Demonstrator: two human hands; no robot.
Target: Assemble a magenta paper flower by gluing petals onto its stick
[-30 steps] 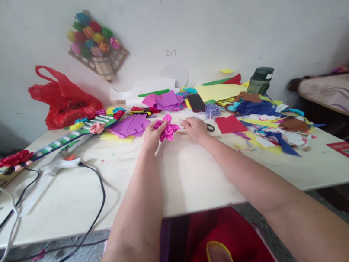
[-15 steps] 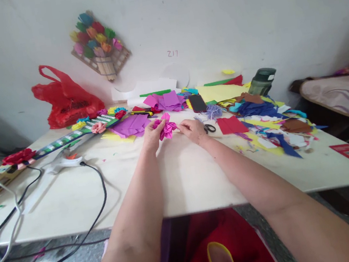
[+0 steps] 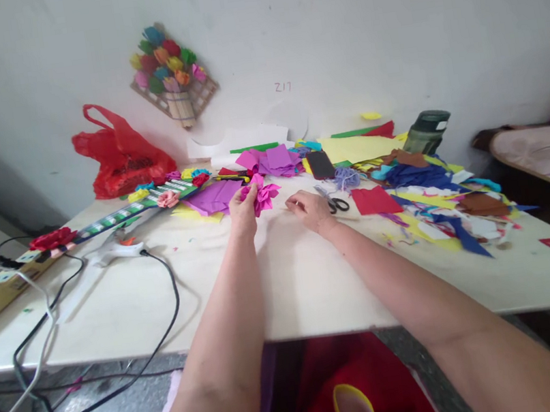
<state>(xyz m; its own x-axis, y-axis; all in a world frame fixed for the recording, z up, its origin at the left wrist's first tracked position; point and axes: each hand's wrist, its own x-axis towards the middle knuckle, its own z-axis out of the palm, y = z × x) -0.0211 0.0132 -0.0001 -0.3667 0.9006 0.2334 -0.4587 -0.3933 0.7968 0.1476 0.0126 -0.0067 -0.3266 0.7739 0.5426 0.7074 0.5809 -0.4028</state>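
Over the middle of the table, my left hand (image 3: 243,212) is closed on a magenta paper flower (image 3: 265,193) with crumpled petals. The fingers pinch its left side and hide that part. A short way to the right, my right hand (image 3: 310,209) is apart from the flower, its fingers curled together in a pinch. Whether something thin is between those fingertips is too small to make out. Just beyond my right hand lie black-handled scissors (image 3: 339,204), partly hidden by it. A stack of purple paper (image 3: 216,197) lies behind my left hand.
A hot glue gun (image 3: 116,251) with a black cord lies left, near a flower-decorated strip (image 3: 117,220) and a red plastic bag (image 3: 125,156). Paper scraps (image 3: 420,174), red paper (image 3: 375,201), a phone (image 3: 321,165), yarn (image 3: 346,177) and a dark green bottle (image 3: 426,132) are at right.
My right hand has moved away from the flower, widening the gap between them. My left hand still holds the flower, now turned a little. The whole view has shifted slightly.
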